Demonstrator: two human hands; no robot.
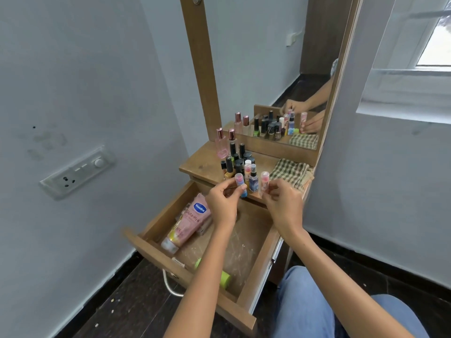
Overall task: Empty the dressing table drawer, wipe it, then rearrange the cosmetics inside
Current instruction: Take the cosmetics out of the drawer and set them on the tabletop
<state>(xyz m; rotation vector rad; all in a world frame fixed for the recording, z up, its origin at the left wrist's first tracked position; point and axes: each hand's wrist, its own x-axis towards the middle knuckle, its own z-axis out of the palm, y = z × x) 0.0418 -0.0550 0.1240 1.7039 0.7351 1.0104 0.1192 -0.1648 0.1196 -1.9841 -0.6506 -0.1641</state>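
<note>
Drawer (156,230) open; left hand (223,203) fingers pinch a blue-based tube (240,185), right hand (283,206) fingers a pink tube (264,182).

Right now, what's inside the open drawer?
In the drawer: a pink Vaseline tube lying along the left side, and a green-capped item near the front, mostly hidden by the left forearm. The hands cover the back of the drawer, so that part cannot be seen.

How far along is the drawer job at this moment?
Emptying is mostly done: bottles crowd the tabletop. Left hand and right hand each hold a small tube. The Vaseline tube and a green item remain in the drawer; wiping with the checked cloth hasn't begun.
</note>
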